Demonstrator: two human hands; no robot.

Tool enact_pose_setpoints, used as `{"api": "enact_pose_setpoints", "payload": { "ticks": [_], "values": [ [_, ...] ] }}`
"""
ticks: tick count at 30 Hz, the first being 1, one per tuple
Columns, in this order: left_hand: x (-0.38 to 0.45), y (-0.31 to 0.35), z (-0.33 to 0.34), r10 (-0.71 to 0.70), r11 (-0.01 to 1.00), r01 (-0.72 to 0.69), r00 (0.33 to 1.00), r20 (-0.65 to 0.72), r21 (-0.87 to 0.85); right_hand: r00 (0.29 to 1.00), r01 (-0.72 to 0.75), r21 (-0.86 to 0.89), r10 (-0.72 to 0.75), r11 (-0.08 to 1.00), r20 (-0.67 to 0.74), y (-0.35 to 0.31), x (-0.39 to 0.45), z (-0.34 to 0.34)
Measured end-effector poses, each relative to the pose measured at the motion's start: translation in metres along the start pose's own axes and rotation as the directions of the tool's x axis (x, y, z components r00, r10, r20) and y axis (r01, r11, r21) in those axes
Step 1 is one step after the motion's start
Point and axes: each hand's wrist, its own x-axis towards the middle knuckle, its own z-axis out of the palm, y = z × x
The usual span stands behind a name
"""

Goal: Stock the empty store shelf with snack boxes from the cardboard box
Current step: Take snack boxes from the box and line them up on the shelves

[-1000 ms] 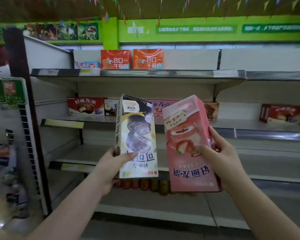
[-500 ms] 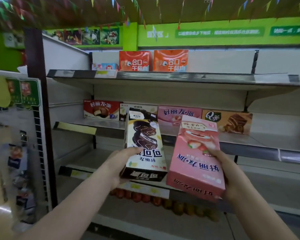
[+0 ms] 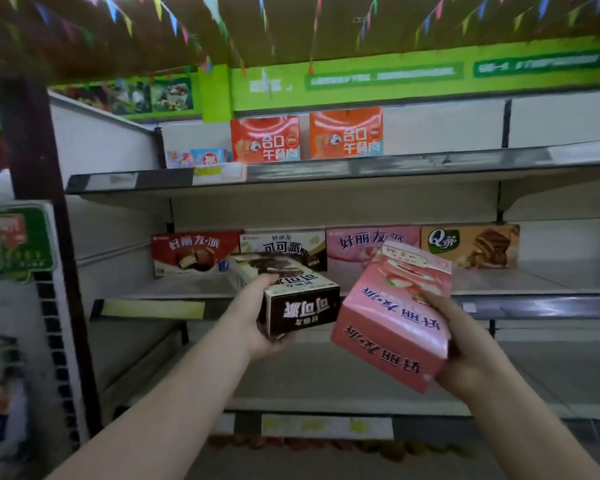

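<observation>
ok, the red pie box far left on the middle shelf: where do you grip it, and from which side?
Take the red pie box by its short ends or top edge, coming from the front. It lies long side out; its right end abuts the cocoa pie box, so only its left end is free. Both hands are full now, so free one first.

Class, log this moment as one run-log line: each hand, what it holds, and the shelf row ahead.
left hand: grips cocoa box | right hand: grips pink box | middle shelf: four boxes in a row
</observation>
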Motion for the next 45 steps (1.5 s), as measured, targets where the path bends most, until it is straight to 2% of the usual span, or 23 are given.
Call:
{"api": "enact_pose_setpoints", "payload": {
  "ticks": [6, 11, 12, 16, 19, 21, 23, 24, 26, 28, 30, 32, 34, 36, 37, 38, 39, 40, 41, 42, 43, 44, 45],
  "values": [
    [0.032, 0.007, 0.012, -0.010, 0.980, 0.039, 0.989, 0.150, -0.193, 0.977, 0.151, 0.112, -0.131, 0.982, -0.169, 0.032, 0.021, 0.041],
    [0.046, -0.009, 0.011, 0.061, 0.943, 0.053, 0.943, 0.328, -0.328, 0.967, 0.166, 0.133, -0.135, 0.977, -0.216, 0.038, 0.019, 0.043],
    [0.044, -0.014, 0.009, 0.061, 0.950, 0.056, 0.931, 0.359, -0.308, 0.967, 0.171, 0.130, -0.141, 0.977, -0.213, 0.039, 0.019, 0.041],
    [0.017, -0.053, 0.017, 0.023, 0.999, 0.002, 0.889, 0.458, -0.053, 0.958, 0.218, 0.131, -0.186, 0.967, -0.219, 0.042, 0.023, 0.033],
    [-0.004, -0.070, 0.038, 0.043, 0.999, -0.032, 0.882, 0.469, -0.030, 0.960, 0.225, 0.118, -0.200, 0.967, -0.196, 0.041, 0.020, 0.031],
    [-0.009, -0.072, 0.049, 0.096, 0.994, -0.106, 0.905, 0.415, 0.001, 0.966, 0.204, 0.004, -0.201, 0.979, -0.163, 0.033, 0.016, 0.024],
    [-0.006, -0.065, 0.051, 0.241, 0.964, -0.265, 0.901, 0.360, 0.019, 0.975, 0.157, -0.172, -0.180, 0.973, -0.129, 0.017, 0.012, 0.015],
    [-0.006, -0.059, 0.049, 0.344, 0.921, -0.386, 0.872, 0.348, 0.058, 0.978, 0.139, -0.254, -0.173, 0.957, -0.117, 0.005, 0.010, 0.009],
    [-0.005, -0.043, 0.043, 0.528, 0.760, -0.621, 0.762, 0.375, 0.193, 0.974, 0.149, -0.327, -0.195, 0.933, -0.113, -0.024, 0.005, 0.002],
    [0.000, -0.027, 0.034, 0.628, 0.553, -0.773, 0.631, 0.455, 0.309, 0.981, 0.139, -0.242, -0.166, 0.960, -0.096, -0.052, 0.002, -0.005],
    [0.007, -0.011, 0.023, 0.674, 0.307, -0.887, 0.458, 0.580, 0.345, 0.992, 0.104, -0.155, -0.112, 0.982, -0.050, -0.072, 0.001, -0.013],
    [0.016, 0.003, 0.012, 0.669, 0.002, -0.938, 0.258, 0.697, 0.346, 0.996, 0.088, -0.139, -0.088, 0.986, 0.003, -0.080, 0.000, -0.019],
    [0.025, 0.015, 0.004, 0.644, -0.184, -0.939, 0.109, 0.757, 0.291, 0.997, 0.072, -0.121, -0.068, 0.990, 0.039, -0.082, -0.002, -0.025],
    [0.036, 0.019, -0.002, 0.621, -0.354, -0.901, -0.027, 0.783, 0.250, 0.998, 0.044, -0.200, -0.036, 0.979, 0.046, -0.082, -0.001, -0.026],
    [0.041, 0.018, -0.004, 0.629, -0.410, -0.868, -0.046, 0.776, 0.281, 0.999, 0.036, -0.248, -0.027, 0.968, 0.040, -0.081, 0.000, -0.024],
    [0.043, 0.016, -0.003, 0.651, -0.421, -0.844, -0.025, 0.759, 0.333, 0.999, 0.042, -0.262, -0.035, 0.964, 0.033, -0.080, 0.001, -0.022],
    [0.040, 0.014, 0.000, 0.692, -0.358, -0.831, 0.070, 0.718, 0.426, 0.998, 0.065, -0.252, -0.058, 0.966, 0.035, -0.077, 0.003, -0.021],
    [0.036, 0.010, 0.002, 0.739, -0.243, -0.828, 0.179, 0.649, 0.505, 0.994, 0.104, -0.229, -0.095, 0.968, 0.050, -0.076, 0.005, -0.020],
    [0.029, 0.006, 0.005, 0.765, 0.008, -0.853, 0.341, 0.546, 0.522, 0.987, 0.150, -0.214, -0.135, 0.965, 0.082, -0.074, 0.006, -0.019],
    [0.023, 0.004, 0.009, 0.729, 0.360, -0.833, 0.532, 0.431, 0.419, 0.978, 0.197, -0.190, -0.180, 0.962, 0.106, -0.074, 0.007, -0.018],
    [0.018, 0.005, 0.012, 0.611, 0.662, -0.704, 0.705, 0.361, 0.255, 0.967, 0.240, -0.168, -0.220, 0.956, 0.125, -0.074, 0.007, -0.017],
    [0.015, 0.006, 0.013, 0.484, 0.827, -0.547, 0.809, 0.334, 0.127, 0.958, 0.272, -0.143, -0.254, 0.952, 0.133, -0.073, 0.009, -0.019],
    [0.013, 0.006, 0.015, 0.401, 0.900, -0.436, 0.849, 0.345, 0.026, 0.953, 0.289, -0.134, -0.271, 0.948, 0.138, -0.073, 0.009, -0.019]
  ]
}}
